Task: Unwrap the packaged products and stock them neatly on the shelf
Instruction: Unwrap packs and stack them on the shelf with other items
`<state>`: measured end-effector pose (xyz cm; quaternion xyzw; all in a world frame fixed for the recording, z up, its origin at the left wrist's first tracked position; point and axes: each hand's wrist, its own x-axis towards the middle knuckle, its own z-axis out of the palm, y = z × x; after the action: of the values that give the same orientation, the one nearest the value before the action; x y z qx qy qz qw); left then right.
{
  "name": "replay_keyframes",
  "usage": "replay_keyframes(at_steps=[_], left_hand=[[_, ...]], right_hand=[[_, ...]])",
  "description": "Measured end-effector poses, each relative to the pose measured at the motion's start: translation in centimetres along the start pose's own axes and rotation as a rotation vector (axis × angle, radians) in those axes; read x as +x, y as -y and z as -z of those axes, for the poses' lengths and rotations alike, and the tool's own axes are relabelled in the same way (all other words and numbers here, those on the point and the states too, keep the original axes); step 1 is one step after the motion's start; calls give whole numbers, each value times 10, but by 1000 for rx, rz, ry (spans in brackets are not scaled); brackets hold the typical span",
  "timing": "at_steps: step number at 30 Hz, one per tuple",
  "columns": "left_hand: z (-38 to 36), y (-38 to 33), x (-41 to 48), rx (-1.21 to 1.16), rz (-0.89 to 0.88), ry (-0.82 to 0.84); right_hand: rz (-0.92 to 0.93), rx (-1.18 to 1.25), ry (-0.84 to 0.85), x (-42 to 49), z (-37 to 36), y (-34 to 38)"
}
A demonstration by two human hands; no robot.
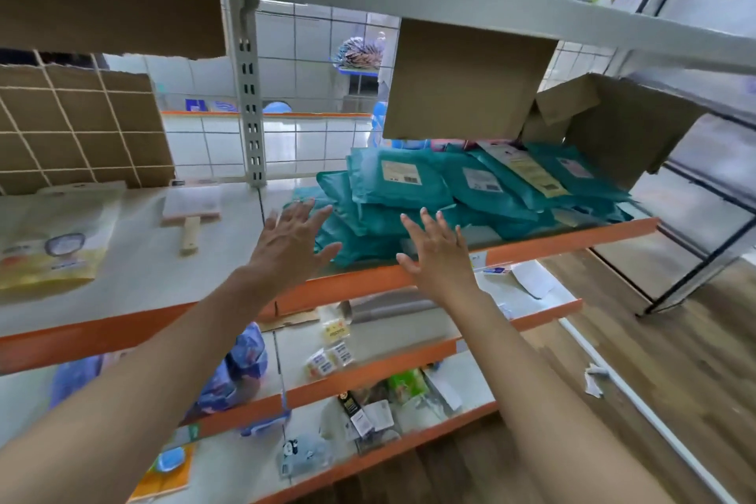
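A heap of several teal packets (413, 184) with white and yellow labels lies on the white shelf with an orange front edge (552, 243). My left hand (292, 239) is stretched out flat, fingers spread, at the left end of the heap, its fingertips at the lowest packets. My right hand (439, 252) is also flat with straight fingers, in front of the heap near the shelf's edge. Neither hand holds anything.
Brown cardboard flaps (466, 82) hang from the shelf above, over the heap. A wooden brush (190, 217) and a yellow pouch (53, 241) lie on the left bay. Lower shelves hold small packets and bags. A black wire rack (695, 217) stands at the right on the wooden floor.
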<state>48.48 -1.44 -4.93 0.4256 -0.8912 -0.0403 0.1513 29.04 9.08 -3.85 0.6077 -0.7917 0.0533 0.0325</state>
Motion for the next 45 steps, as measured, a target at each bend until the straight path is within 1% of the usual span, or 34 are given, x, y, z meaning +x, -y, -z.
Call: replay_keyframes(at_steps=[5, 11, 15, 19, 24, 27, 31, 33, 36, 38, 40, 42, 45], left_hand=[[-7, -10, 29, -2, -15, -12], [-9, -26, 88, 29, -76, -37], [-17, -38, 113, 41, -120, 31], [-25, -52, 129, 106, -191, 75], [-32, -64, 149, 163, -251, 84], [-34, -69, 154, 214, -270, 48], [-37, -75, 154, 319, -400, -8], [-41, -74, 155, 365, -436, -40], [-40, -77, 157, 289, -371, 14], [-41, -75, 161, 331, -315, 68], [-42, -73, 164, 382, -298, 81], [-43, -69, 164, 426, -309, 41], [-43, -65, 161, 432, -384, -77]], right_hand=[[-11, 59, -38, 17, -3, -25], [-59, 105, -105, 56, 0, -57], [-120, 115, -142, 77, 3, -83], [-170, 115, -104, 89, -5, -108], [-148, 73, -55, 105, -12, -142], [-149, 57, 0, 114, -17, -160], [-99, 53, 4, 123, -23, -176], [-78, 65, -13, 125, -26, -180], [-48, 97, -14, 128, -28, -185], [-16, 123, -9, 130, -27, -189], [20, 139, -3, 130, -25, -193], [55, 163, 9, 130, -23, -196], [87, 218, 8, 129, -20, -198]])
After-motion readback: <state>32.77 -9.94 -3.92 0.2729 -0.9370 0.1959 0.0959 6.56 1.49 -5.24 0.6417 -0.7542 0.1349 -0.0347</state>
